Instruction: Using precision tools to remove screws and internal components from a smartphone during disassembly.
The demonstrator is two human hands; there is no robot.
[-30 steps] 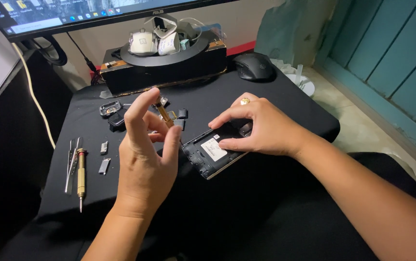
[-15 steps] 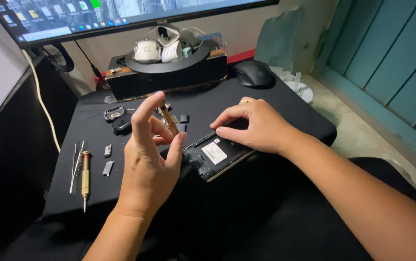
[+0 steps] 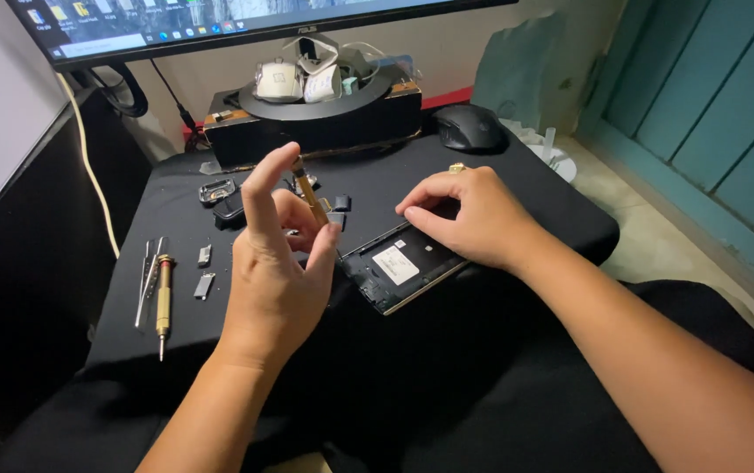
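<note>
We are looking down at a small desk [image 3: 499, 166] draped in black cloth, pushed against a pale wall, with a teal panelled door [image 3: 710, 114] to the right and a concrete floor below it. Along the desk's far edge stands a monitor [image 3: 219, 22] on a round black base that holds a heap of small white gadgets [image 3: 302, 79], the base resting on a black box [image 3: 315, 123]. A black mouse [image 3: 467, 127] sits near the far right corner, and a white case [image 3: 0, 105] rises off the left edge.

Toward the left edge lie tweezers [image 3: 147, 280] and a second gold-handled screwdriver [image 3: 164, 302], with two small metal pieces [image 3: 204, 271] just beside them. Nearer the far left sit dark small parts [image 3: 228, 206].

Our left hand [image 3: 280, 271] is raised above the middle of the desk, thumb and fingers closed on a slim gold screwdriver [image 3: 309, 194], the forefinger standing straight up; this hand blocks part of the cloth behind it. Our right hand [image 3: 473, 219] lies curled, fingertips pressing on the far end of the opened phone [image 3: 399, 271], which rests flat near the desk's front edge, its back cover off and a white label showing.
</note>
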